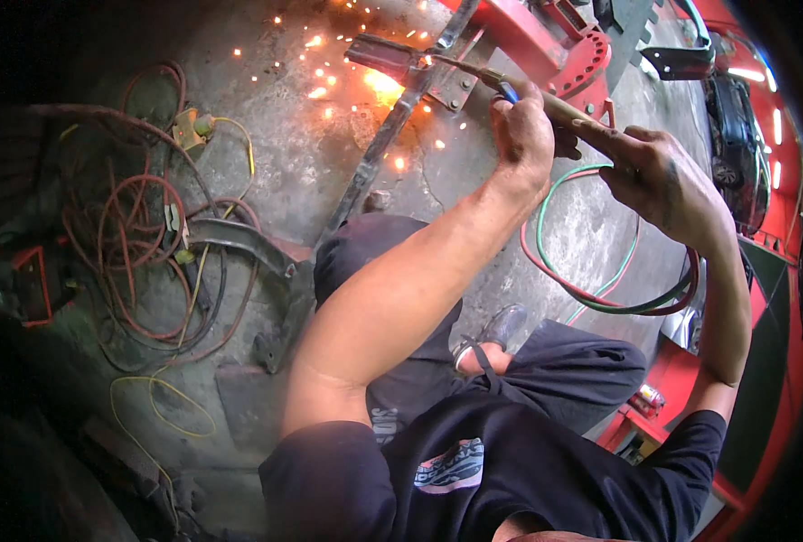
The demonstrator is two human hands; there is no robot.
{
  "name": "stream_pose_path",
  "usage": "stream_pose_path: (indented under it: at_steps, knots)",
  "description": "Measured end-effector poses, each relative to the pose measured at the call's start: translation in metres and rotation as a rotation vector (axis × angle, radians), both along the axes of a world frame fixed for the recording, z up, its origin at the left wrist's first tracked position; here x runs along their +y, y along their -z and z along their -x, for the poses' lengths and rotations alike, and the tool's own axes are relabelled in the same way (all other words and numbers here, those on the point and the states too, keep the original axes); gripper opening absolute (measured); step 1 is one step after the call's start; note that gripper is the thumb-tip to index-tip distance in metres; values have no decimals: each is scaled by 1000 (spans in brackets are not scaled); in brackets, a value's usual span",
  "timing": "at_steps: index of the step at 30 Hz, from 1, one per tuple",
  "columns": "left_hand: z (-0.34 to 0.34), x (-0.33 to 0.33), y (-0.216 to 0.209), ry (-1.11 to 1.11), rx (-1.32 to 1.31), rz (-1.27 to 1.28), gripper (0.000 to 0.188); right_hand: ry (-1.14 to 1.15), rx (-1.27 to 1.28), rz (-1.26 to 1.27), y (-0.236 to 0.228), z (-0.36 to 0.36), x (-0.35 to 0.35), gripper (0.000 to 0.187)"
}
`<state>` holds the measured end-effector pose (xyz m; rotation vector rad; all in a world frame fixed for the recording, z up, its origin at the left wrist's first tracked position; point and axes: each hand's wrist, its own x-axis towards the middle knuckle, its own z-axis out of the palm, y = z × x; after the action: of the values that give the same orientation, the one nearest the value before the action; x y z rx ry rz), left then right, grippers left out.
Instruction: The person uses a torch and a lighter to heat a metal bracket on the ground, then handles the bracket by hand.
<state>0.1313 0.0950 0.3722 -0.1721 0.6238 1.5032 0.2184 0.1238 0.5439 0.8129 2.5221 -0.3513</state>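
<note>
My left hand (522, 135) is closed round the front of a cutting torch (559, 110), near a small blue knob. Farther back, my right hand (668, 185) grips the torch's rear, one finger stretched along it. The thin torch tip reaches a dark steel piece (379, 52) beside a long metal bar (365, 172). Bright orange glow and flying sparks show under the steel piece. A small plate with bolts (454, 88) sits beside the bar. Red and green hoses (546, 248) loop down below my right hand.
A red metal frame (519, 32) with a row of holes stands at the far side. Tangled cables (126, 244) and a curved metal part (239, 237) lie on the concrete floor at left. My knee is close to the bar. A car (736, 135) is at far right.
</note>
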Motion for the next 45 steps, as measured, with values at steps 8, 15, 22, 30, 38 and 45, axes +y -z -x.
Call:
stream_pose_path:
  at_steps: [8, 15, 22, 30, 38, 45]
  knots:
    - [-4, 1, -2, -116, 117, -20, 28, 475, -20, 197, -5, -2, 2, 56]
    - [-14, 8, 11, -203, 208, -83, 30, 61, 117, 70, -5, -13, 4, 61]
    - [-6, 2, 9, -67, 91, 48, 35, -32, 49, -38, 10, -14, 5, 61]
    - [-10, -1, 4, -16, 146, 49, 34, 726, 60, 354, 6, -15, 0, 53]
    - [-8, 0, 8, -68, 65, 54, 35, 593, -42, 253, -1, 7, 6, 50]
    - [-7, -2, 3, -111, 138, -129, 32, 263, 167, 131, 3, -24, 2, 59]
